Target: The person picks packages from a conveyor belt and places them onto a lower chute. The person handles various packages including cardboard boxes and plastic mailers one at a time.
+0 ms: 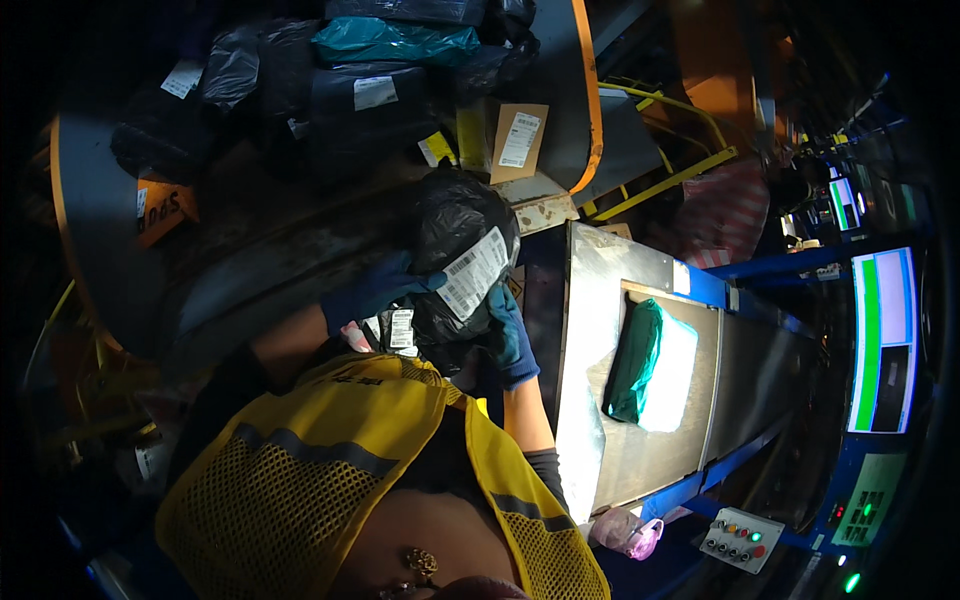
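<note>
A black plastic-wrapped parcel (457, 217) with a white printed label (474, 274) is held between my two gloved hands, in front of the yellow mesh vest. My left hand (382, 289), in a dark blue glove, grips its left side, with the thumb at the label's edge. On the other side, my right hand (510, 334) in a blue-green glove holds the parcel's lower right edge. Below the parcel, more labelled black bags (401, 330) show partly. A green plastic-wrapped parcel (652, 367) lies on the brightly lit conveyor bed to the right.
A metal chute with an orange rim (592, 97) holds several dark parcels (375, 105) and a cardboard box (519, 142). At right stand a blue-framed conveyor (757, 375), a screen (883, 341) and a button box (742, 538). A yellow rail (667, 184) runs behind the conveyor.
</note>
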Demonstrator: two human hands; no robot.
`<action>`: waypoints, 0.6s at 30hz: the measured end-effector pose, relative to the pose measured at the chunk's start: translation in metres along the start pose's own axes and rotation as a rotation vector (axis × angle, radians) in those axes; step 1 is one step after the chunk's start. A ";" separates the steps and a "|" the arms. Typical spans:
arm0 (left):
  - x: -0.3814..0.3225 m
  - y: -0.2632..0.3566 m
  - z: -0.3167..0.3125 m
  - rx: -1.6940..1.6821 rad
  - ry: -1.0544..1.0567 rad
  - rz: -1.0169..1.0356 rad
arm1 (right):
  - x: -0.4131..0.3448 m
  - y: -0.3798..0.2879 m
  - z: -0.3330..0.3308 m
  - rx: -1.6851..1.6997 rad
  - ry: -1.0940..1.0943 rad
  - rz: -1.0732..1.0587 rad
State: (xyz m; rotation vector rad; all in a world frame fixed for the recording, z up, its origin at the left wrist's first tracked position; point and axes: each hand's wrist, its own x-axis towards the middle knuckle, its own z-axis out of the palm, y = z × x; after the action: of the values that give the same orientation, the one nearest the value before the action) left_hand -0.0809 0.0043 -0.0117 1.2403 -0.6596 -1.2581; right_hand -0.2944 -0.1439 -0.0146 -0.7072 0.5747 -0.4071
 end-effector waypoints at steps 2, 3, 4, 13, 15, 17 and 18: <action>-0.005 0.031 0.010 0.203 -0.079 -0.127 | -0.011 -0.003 -0.006 -0.088 0.078 -0.078; -0.008 0.054 0.020 0.303 -0.125 -0.187 | -0.019 -0.006 -0.018 -0.082 0.165 -0.144; -0.011 0.072 0.033 0.373 -0.105 -0.268 | -0.030 -0.017 -0.010 -0.133 0.213 -0.231; 0.203 -0.026 -0.070 0.417 0.353 0.317 | -0.146 -0.064 -0.131 -0.574 0.791 -0.826; 0.252 -0.036 -0.091 0.441 0.484 0.295 | -0.139 -0.116 -0.065 0.413 0.055 -0.474; 0.299 -0.041 -0.077 0.431 0.528 0.268 | -0.186 -0.096 -0.160 -0.799 0.571 -0.662; 0.319 -0.043 -0.065 0.420 0.533 0.253 | -0.211 -0.085 -0.208 -1.233 0.909 -0.642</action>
State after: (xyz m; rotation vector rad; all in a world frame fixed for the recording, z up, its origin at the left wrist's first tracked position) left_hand 0.0454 -0.2666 -0.1465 1.6925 -0.6731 -0.5499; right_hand -0.5985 -0.1924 -0.0091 -1.9429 1.5079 -1.0080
